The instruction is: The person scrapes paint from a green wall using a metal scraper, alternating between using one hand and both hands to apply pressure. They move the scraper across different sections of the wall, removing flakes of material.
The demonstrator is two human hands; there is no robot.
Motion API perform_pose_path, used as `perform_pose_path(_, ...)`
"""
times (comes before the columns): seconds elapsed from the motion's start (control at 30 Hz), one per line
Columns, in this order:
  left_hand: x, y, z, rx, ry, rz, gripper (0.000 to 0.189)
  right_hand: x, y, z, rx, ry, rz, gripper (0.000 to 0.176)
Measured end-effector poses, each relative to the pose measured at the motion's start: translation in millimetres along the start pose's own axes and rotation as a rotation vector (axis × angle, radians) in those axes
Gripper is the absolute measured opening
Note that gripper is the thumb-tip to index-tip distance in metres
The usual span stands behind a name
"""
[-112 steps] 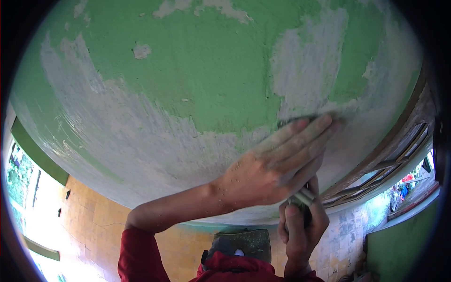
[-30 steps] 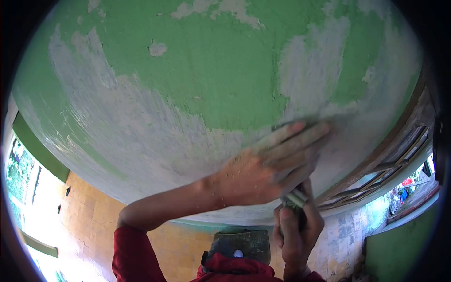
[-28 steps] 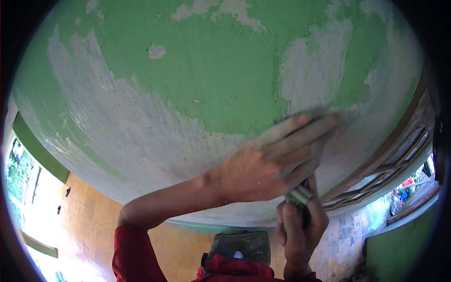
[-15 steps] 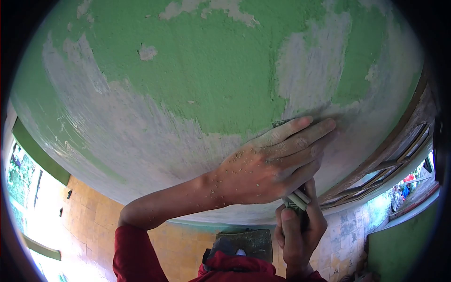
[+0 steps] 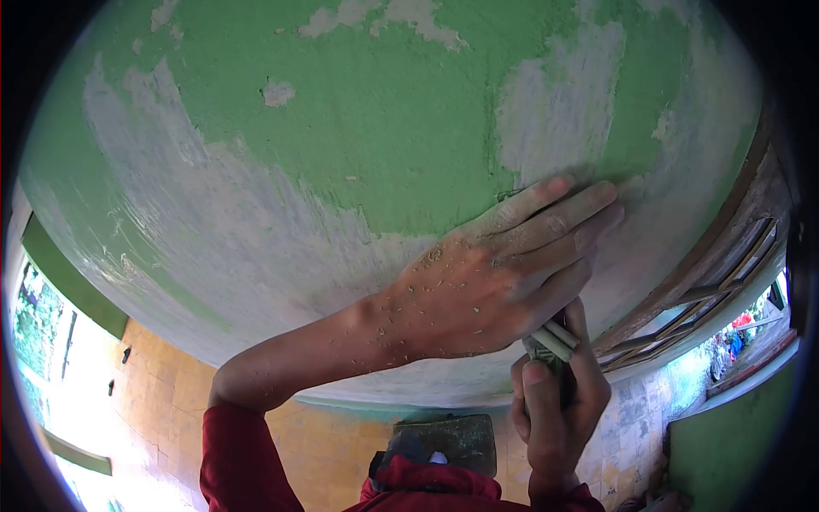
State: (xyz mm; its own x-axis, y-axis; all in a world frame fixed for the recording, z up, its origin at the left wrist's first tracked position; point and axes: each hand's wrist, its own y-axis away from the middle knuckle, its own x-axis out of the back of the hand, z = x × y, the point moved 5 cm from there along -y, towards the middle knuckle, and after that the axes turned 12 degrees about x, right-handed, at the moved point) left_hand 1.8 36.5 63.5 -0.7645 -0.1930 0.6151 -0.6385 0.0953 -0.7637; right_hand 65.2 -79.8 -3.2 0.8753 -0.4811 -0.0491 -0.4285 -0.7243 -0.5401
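My left hand point(image 5: 495, 273) lies flat against the wall point(image 5: 384, 128), fingers stretched out up and to the right, with dust and small green paint flakes on its skin. Just above its index finger, the dark corner of a blade shows at the wall. Below, my right hand point(image 5: 559, 410) is closed around the handle of a scraper point(image 5: 554, 341), thumb along the near side. Most of the tool is hidden under my left hand. Green paint covers the upper wall, while pale scraped patches surround both hands.
A window frame with bars point(image 5: 717, 294) stands to the right of the wall. Below are a yellowish tiled floor point(image 5: 171, 388) and a dark, worn stool or box top point(image 5: 465, 439) near my body. Bright openings lie at far left and right.
Both hands, with the scraper, have moved a little up and to the right along the wall. The view has shifted slightly.
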Motion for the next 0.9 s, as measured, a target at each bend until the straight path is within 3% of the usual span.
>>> perform_pose_path(0.27, 6.3, -8.2, -2.0, -0.002, 0.114, 0.021, 0.026, -2.8, -1.9, -12.1, 0.005, -0.003, 0.027, 0.063)
perform_pose_path(0.57, 7.0, -13.7, -1.2, -0.089, -0.161, 0.084, 0.032, -4.0, -11.3, -12.3, 0.010, -0.022, 0.060, 0.062)
perform_pose_path(0.9, 3.8, -5.8, 3.9, -0.037, -0.142, -0.027, 0.031, -0.8, -0.8, -9.0, -0.011, 0.039, 0.049, 0.061)
